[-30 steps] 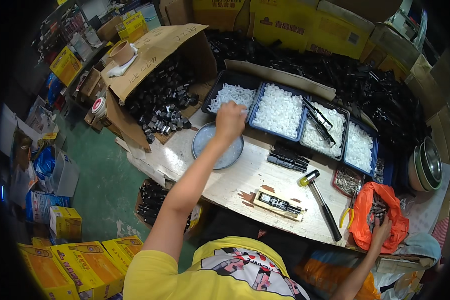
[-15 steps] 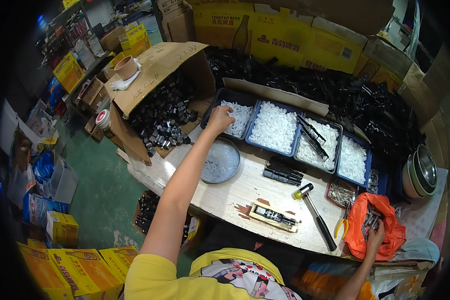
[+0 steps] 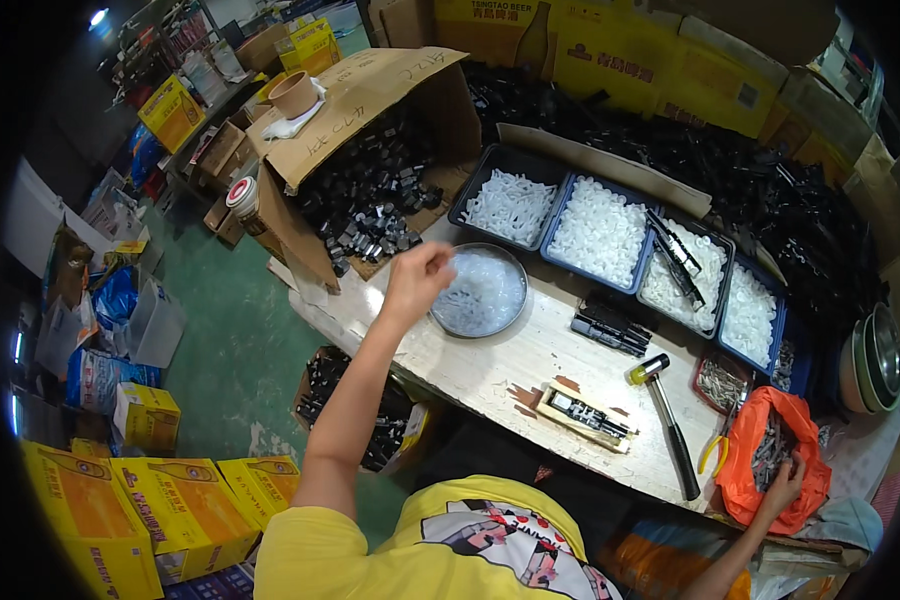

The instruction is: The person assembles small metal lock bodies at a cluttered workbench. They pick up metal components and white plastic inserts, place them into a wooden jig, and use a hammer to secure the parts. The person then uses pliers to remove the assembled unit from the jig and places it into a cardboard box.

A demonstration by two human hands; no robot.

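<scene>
My left hand (image 3: 417, 285), fingers curled together, hovers by the left rim of a round metal pan (image 3: 510, 325) that holds pale, translucent small parts. Whatever is between those fingertips is too small to make out. My right hand (image 3: 783, 490) reaches into an orange-red plastic bag (image 3: 815, 482), its fingers bent against small grey metal pieces (image 3: 770, 452); what it grips is hidden. Between the hands, a black part with metal inserts sits in a wooden fixture (image 3: 585, 420). A hammer (image 3: 672, 432) with a yellow-ended head lies to its right.
Trays of white plastic parts (image 3: 598, 232) line the back of the table, with black parts heaped behind. An open carton (image 3: 370, 95) of dark metal pieces stands at left. Further black parts (image 3: 610, 328), yellow-handled pliers (image 3: 712, 455) and stacked bowls (image 3: 875, 355) are at right.
My left hand has come back from the leftmost tray of white parts to the round pan. My right hand stays in the bag. The whole view has shifted slightly.
</scene>
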